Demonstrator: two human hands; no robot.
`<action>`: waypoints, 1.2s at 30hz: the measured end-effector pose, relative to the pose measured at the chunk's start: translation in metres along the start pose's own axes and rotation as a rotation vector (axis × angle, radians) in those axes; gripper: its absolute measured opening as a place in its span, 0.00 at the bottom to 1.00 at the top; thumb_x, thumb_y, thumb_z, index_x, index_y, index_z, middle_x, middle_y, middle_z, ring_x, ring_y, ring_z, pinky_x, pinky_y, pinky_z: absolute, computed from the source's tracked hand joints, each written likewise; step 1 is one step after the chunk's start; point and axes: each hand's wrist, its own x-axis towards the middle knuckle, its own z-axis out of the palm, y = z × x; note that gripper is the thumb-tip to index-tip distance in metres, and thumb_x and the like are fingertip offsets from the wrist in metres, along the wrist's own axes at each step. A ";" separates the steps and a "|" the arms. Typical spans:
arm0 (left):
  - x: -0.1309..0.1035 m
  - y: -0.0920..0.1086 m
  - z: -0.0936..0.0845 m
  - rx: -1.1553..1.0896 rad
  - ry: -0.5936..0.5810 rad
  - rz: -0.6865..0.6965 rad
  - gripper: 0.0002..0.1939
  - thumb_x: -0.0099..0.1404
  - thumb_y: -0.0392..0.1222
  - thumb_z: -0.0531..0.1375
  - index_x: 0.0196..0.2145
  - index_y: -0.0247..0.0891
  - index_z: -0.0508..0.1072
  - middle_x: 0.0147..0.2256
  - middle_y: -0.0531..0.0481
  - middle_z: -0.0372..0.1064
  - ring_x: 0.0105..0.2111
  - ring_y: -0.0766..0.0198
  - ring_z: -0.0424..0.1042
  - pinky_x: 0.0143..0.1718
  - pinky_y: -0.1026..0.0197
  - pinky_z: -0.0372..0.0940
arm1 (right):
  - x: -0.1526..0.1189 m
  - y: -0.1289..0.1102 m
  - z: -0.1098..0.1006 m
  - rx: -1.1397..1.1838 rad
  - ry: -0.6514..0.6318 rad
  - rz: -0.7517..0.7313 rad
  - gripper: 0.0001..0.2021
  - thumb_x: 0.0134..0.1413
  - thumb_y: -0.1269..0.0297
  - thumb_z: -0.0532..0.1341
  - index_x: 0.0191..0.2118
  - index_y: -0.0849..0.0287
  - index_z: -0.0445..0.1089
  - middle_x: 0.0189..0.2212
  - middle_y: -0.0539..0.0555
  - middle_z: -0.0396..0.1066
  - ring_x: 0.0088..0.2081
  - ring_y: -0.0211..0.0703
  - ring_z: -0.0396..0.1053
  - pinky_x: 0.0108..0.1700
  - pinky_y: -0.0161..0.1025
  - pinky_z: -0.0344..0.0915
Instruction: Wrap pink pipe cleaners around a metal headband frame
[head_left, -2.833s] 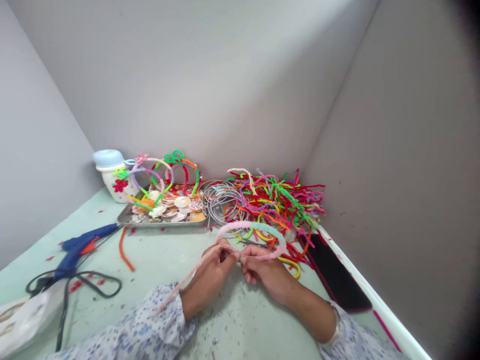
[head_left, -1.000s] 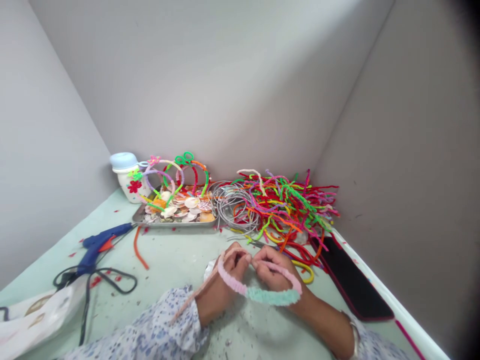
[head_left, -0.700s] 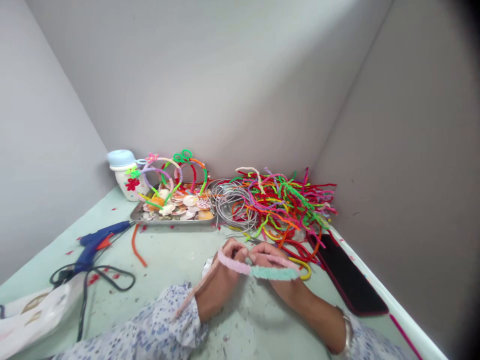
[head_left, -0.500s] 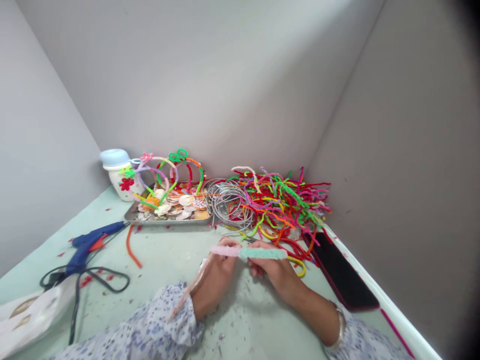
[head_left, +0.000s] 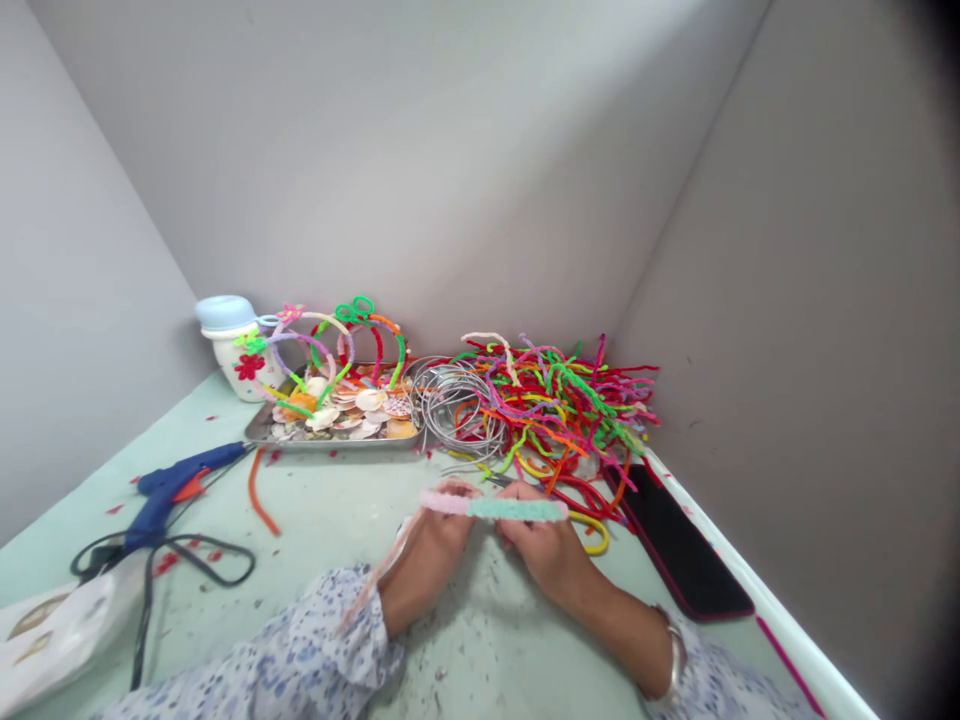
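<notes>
A fuzzy band (head_left: 517, 510), mint green at its right part and pale pink at its left, lies level across both hands. My left hand (head_left: 444, 525) is closed on the pink part, and a thin pale pink strand (head_left: 375, 577) hangs from there over the wrist. My right hand (head_left: 529, 522) is closed on the mint part, its fingers curled behind the band. Just beyond the hands are yellow-handled scissors (head_left: 594, 535), partly hidden by the right hand.
A metal tray (head_left: 337, 441) of shells with decorated hoops stands at the back, beside a white bottle (head_left: 240, 350). Coiled wire (head_left: 457, 410) and a pipe cleaner heap (head_left: 570, 400) lie right of it. A blue glue gun (head_left: 161, 495) lies left, a phone (head_left: 682, 550) right.
The right hand's fingers have curled in more tightly around the band. The whole view has shifted slightly, and the band remains level between the hands.
</notes>
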 end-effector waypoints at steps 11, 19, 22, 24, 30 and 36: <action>-0.004 -0.003 0.005 0.016 0.024 -0.018 0.11 0.61 0.42 0.50 0.28 0.37 0.69 0.28 0.50 0.70 0.32 0.60 0.67 0.35 0.60 0.61 | 0.000 -0.002 0.001 0.002 -0.015 0.043 0.09 0.50 0.63 0.58 0.22 0.55 0.63 0.17 0.46 0.61 0.22 0.40 0.60 0.26 0.36 0.56; -0.005 0.002 0.002 0.033 0.003 0.024 0.13 0.62 0.44 0.50 0.30 0.37 0.71 0.28 0.50 0.71 0.31 0.60 0.68 0.34 0.59 0.60 | -0.003 -0.001 0.003 0.137 -0.039 0.043 0.05 0.50 0.64 0.58 0.26 0.57 0.63 0.19 0.46 0.60 0.22 0.37 0.57 0.23 0.34 0.52; -0.002 -0.001 0.005 0.085 0.015 -0.002 0.14 0.62 0.45 0.50 0.26 0.37 0.70 0.25 0.51 0.69 0.30 0.59 0.68 0.35 0.58 0.59 | -0.004 0.003 0.004 0.090 -0.040 0.035 0.06 0.53 0.62 0.56 0.27 0.56 0.62 0.18 0.46 0.58 0.20 0.36 0.55 0.21 0.34 0.50; -0.001 0.000 0.006 0.095 0.031 -0.039 0.14 0.61 0.45 0.51 0.25 0.37 0.69 0.22 0.52 0.67 0.29 0.59 0.68 0.35 0.58 0.59 | -0.004 0.007 0.005 0.029 0.004 -0.004 0.07 0.53 0.62 0.57 0.26 0.56 0.62 0.18 0.46 0.58 0.20 0.36 0.55 0.21 0.34 0.52; -0.001 0.012 0.005 -0.038 0.010 -0.162 0.10 0.58 0.43 0.52 0.22 0.38 0.66 0.16 0.56 0.59 0.23 0.63 0.63 0.32 0.60 0.59 | -0.004 0.008 0.003 -0.196 0.050 -0.192 0.05 0.54 0.67 0.56 0.28 0.57 0.64 0.23 0.49 0.64 0.25 0.38 0.63 0.28 0.34 0.59; -0.002 0.014 0.004 -0.153 -0.036 -0.157 0.09 0.56 0.42 0.52 0.20 0.39 0.62 0.20 0.55 0.58 0.26 0.63 0.62 0.31 0.61 0.57 | -0.004 0.010 0.002 -0.354 0.081 -0.464 0.04 0.53 0.71 0.55 0.28 0.58 0.63 0.23 0.49 0.64 0.26 0.38 0.63 0.30 0.34 0.59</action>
